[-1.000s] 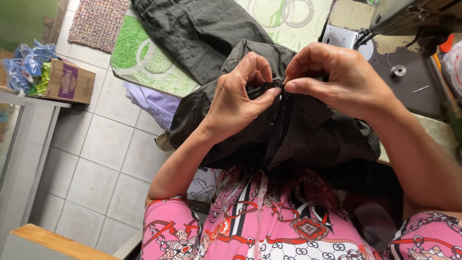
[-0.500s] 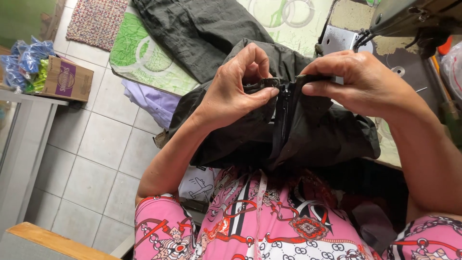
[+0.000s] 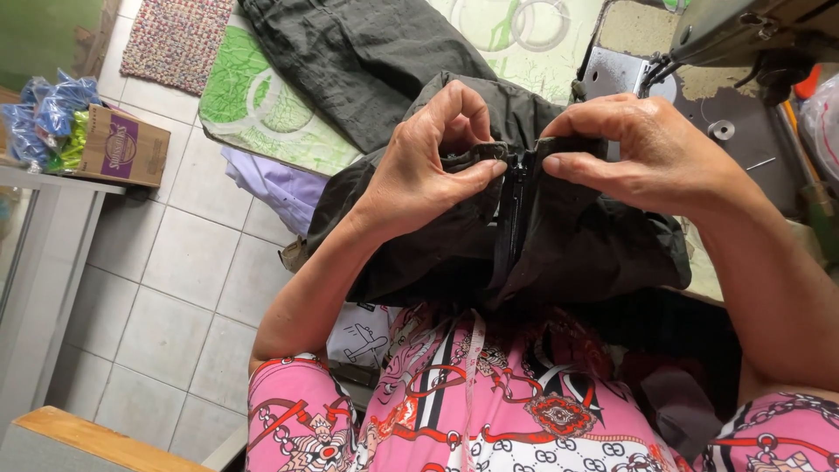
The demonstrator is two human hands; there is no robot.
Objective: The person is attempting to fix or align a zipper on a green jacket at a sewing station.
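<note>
- Left hand (image 3: pixel 428 166) pinches the top edge of a dark grey-black cloth garment (image 3: pixel 577 236) between thumb and forefinger, just left of its black zipper (image 3: pixel 511 218).
- Right hand (image 3: pixel 647 153) grips the matching edge on the far side of the zipper, thumb pressed flat; the two hands sit near each other with the zipper top between them.
- The garment is held up over the lap, above the pink patterned clothing (image 3: pixel 489 411); the zipper looks closed along its visible run, with only the top end under the fingers. Whether it is fully seated, I cannot tell.
- Beyond, more dark cloth (image 3: pixel 367 61) lies spread on a green-and-white mat (image 3: pixel 262 114) on the tiled floor (image 3: pixel 166 288).
- At the counter's far right, a sewing machine (image 3: pixel 734 35) on its grey plate.
- Far left, a brown cardboard box (image 3: pixel 118 144) holds blue and green plastic bundles (image 3: pixel 52 105), heaped past its rim.
</note>
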